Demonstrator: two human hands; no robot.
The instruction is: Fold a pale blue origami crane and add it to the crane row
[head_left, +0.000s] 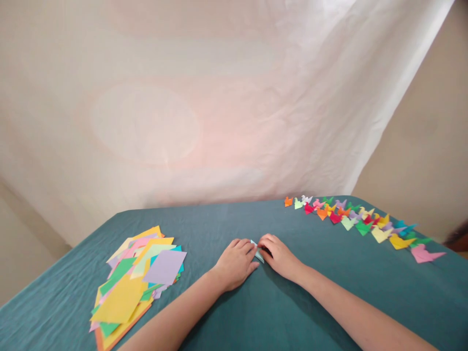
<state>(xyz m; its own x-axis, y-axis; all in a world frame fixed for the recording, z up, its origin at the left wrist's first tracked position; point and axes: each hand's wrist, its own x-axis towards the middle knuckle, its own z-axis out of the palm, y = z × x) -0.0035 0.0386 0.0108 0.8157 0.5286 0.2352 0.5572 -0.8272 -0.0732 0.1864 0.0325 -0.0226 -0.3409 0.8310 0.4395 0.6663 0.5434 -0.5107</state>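
Observation:
A small folded piece of light blue paper (260, 256) lies on the table between my two hands, partly covered by fingers. My left hand (237, 262) rests palm down at its left side, fingers over the paper and thumb close below, holding it against the cloth. From the right, my right hand (280, 256) has its fingers curled and pinched at the paper's upper right edge. How the folds run under the fingertips is hidden.
Left of my arms, loose coloured paper squares (120, 297) are heaped, a purple square (165, 267) on top. Rows of folded paper birds (361, 226) in many colours line the right rear. A dark green cloth (219, 219) covers the table; a pale curtain (226, 107) hangs behind.

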